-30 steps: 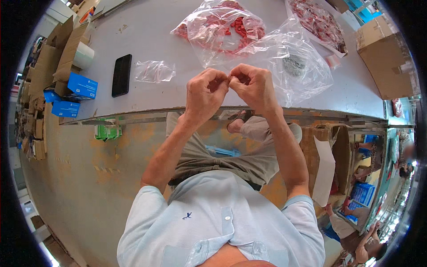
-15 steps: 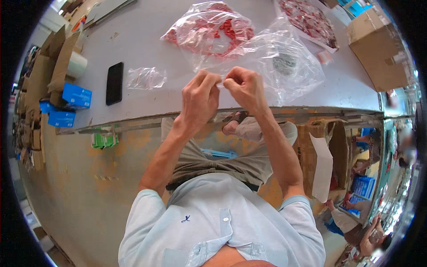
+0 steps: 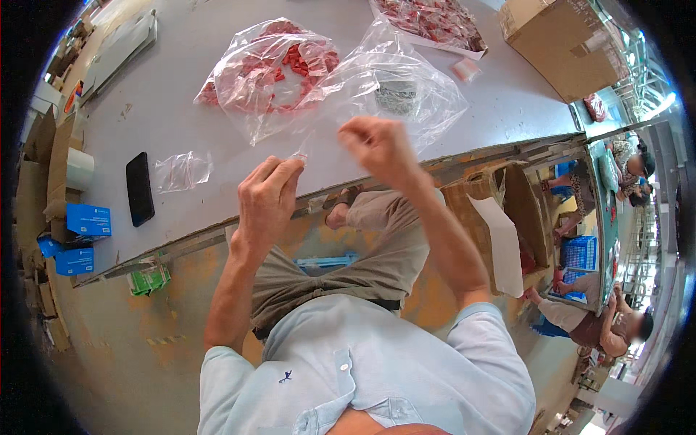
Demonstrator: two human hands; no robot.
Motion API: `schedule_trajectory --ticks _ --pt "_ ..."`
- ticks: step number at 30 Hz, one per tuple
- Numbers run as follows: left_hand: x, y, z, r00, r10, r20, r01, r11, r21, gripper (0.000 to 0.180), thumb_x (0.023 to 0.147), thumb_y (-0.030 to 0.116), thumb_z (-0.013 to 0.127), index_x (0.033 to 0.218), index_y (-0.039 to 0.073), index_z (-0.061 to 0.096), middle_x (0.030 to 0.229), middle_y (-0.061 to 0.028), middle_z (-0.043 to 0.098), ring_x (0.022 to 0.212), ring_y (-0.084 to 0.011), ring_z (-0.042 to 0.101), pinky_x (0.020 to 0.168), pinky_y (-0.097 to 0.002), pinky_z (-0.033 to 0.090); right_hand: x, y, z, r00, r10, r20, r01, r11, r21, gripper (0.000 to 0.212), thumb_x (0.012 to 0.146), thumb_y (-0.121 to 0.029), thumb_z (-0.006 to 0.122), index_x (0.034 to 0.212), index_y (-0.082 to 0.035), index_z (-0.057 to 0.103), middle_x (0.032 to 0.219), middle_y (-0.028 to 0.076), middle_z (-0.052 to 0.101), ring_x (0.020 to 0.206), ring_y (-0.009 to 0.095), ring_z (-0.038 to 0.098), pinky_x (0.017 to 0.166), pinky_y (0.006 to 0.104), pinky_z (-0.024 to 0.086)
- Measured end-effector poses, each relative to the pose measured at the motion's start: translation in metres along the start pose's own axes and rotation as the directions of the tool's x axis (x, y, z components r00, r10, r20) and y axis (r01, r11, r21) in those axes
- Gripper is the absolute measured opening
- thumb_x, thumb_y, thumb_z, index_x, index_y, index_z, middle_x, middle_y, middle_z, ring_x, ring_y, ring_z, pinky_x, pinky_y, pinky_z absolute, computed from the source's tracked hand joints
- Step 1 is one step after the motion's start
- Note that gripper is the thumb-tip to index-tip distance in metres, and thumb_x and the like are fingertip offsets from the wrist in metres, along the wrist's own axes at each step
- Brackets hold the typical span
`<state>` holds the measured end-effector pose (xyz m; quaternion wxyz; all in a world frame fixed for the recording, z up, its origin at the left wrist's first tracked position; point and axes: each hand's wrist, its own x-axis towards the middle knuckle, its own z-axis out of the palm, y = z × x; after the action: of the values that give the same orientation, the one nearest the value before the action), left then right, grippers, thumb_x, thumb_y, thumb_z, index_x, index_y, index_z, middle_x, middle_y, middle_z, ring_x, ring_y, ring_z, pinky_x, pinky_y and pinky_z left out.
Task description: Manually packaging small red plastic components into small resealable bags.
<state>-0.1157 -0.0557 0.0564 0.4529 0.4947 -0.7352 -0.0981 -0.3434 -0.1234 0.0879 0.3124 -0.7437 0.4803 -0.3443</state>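
Observation:
Over the front edge of the table [image 3: 159, 123], my left hand [image 3: 265, 197] is closed in a pinch. A small piece of clear plastic [image 3: 301, 154], perhaps a little bag, sticks out of its fingertips. My right hand [image 3: 383, 151] is raised to the right and apart from the left, its fingers curled together; whether anything is in them I cannot make out. Just beyond it lies a large clear plastic bag [image 3: 428, 98] with a dark grey-green mass [image 3: 396, 96] of small pieces inside. Farther left sits another clear bag full of small red pieces [image 3: 296, 61].
Left on the table are a black phone [image 3: 139, 188], flat clear bags [image 3: 184, 172] and blue boxes [image 3: 88, 220]. A tray of red packets [image 3: 435, 22] and a cardboard box [image 3: 562, 47] stand far right. An open carton [image 3: 518, 217] is below the edge. Other people sit at right.
My hands, nearly touching before, have drawn apart. The left one has come lower and nearer to me, with the plastic piece in it. My view has turned, shifting the table leftward.

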Motion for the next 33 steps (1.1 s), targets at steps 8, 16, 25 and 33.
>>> schedule_trajectory --ticks 8,16,25,33 --pt "0.0 0.003 0.01 0.998 -0.06 0.013 0.061 0.989 -0.136 0.01 0.096 0.003 0.072 0.105 0.001 0.073 0.083 -0.0086 0.067 0.068 -0.0157 0.062 0.061 -0.0299 0.05 0.094 0.126 -0.07 0.995 -0.095 -0.02 0.07 0.842 -0.535 0.025 0.092 -0.021 0.065 0.103 -0.003 0.077 0.104 0.022 0.075 0.097 0.04 0.072 0.09 0.0476 0.056" --pt "0.0 0.004 0.024 0.995 -0.06 0.076 0.07 0.989 -0.132 0.011 0.095 0.002 0.072 0.106 0.0 0.073 0.085 -0.0092 0.068 0.068 -0.0167 0.063 0.06 -0.0318 0.05 0.119 0.131 -0.062 0.983 0.033 0.183 0.094 0.761 -0.641 0.031 0.091 -0.027 0.062 0.111 -0.007 0.075 0.109 0.02 0.074 0.103 0.042 0.068 0.094 0.0506 0.052" --pt "0.006 0.005 0.039 0.996 -0.047 0.075 0.058 0.986 -0.157 0.01 0.095 0.003 0.072 0.104 0.0 0.073 0.087 -0.0109 0.069 0.07 -0.0209 0.066 0.061 -0.0335 0.053 0.079 0.125 -0.075 0.99 0.139 -0.006 -0.137 0.968 -0.208 0.015 0.094 -0.011 0.067 0.1 0.002 0.069 0.081 0.01 0.071 0.067 0.018 0.069 0.061 0.0318 0.057" --pt "0.012 0.011 0.044 0.997 -0.027 0.069 0.039 0.985 -0.171 0.009 0.096 0.004 0.071 0.104 0.0 0.073 0.088 -0.0115 0.07 0.072 -0.0216 0.069 0.063 -0.0348 0.056 0.065 0.121 -0.082 0.962 0.273 -0.006 -0.271 0.956 0.113 0.015 0.095 -0.01 0.069 0.104 0.002 0.073 0.085 0.007 0.074 0.068 0.013 0.07 0.062 0.0268 0.06"
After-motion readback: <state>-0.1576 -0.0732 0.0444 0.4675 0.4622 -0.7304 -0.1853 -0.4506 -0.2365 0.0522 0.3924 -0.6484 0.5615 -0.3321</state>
